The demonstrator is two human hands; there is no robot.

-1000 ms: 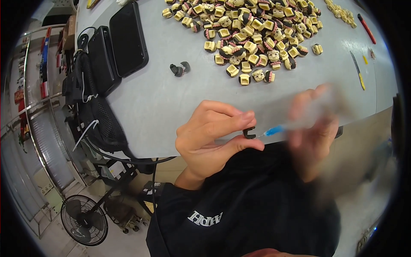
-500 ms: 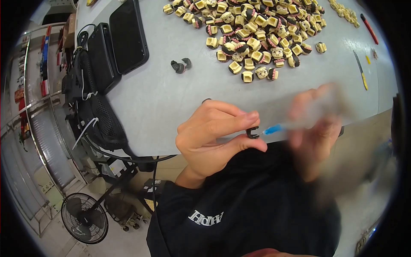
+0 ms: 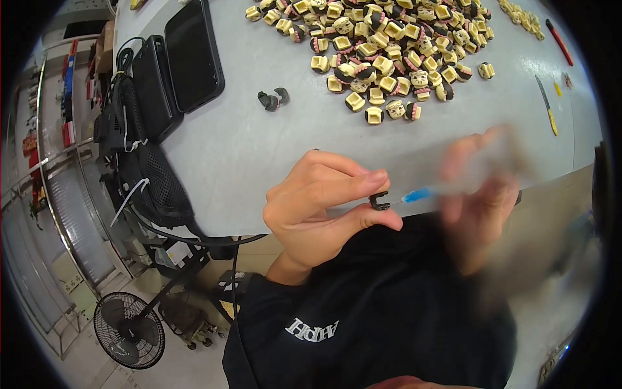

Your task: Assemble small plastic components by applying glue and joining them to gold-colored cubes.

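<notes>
Between thumb and forefinger, my left hand (image 3: 317,204) pinches a small black C-shaped piece (image 3: 378,201), its gap turned to the right. My right hand (image 3: 483,194), partly blurred, is closed around an applicator whose pale body (image 3: 486,165) is smeared in the picture. Its blue tip (image 3: 418,194) carries a thin needle pointing left, with the needle's end close to the black piece; I cannot tell whether they touch. Two small dark curved parts (image 3: 273,99) lie on the table beyond my left hand.
A large pile of small cream, black and pink moulded pieces (image 3: 389,58) covers the table's far middle. At left lie a black phone (image 3: 193,55), a dark case (image 3: 155,84) and a mesh-covered black bag (image 3: 155,181). A red pen (image 3: 559,42) and yellow-handled blade (image 3: 547,107) lie right.
My left hand and the black piece have shifted slightly left. The blue tip has drawn a little to the right, so more of the needle shows between it and the piece.
</notes>
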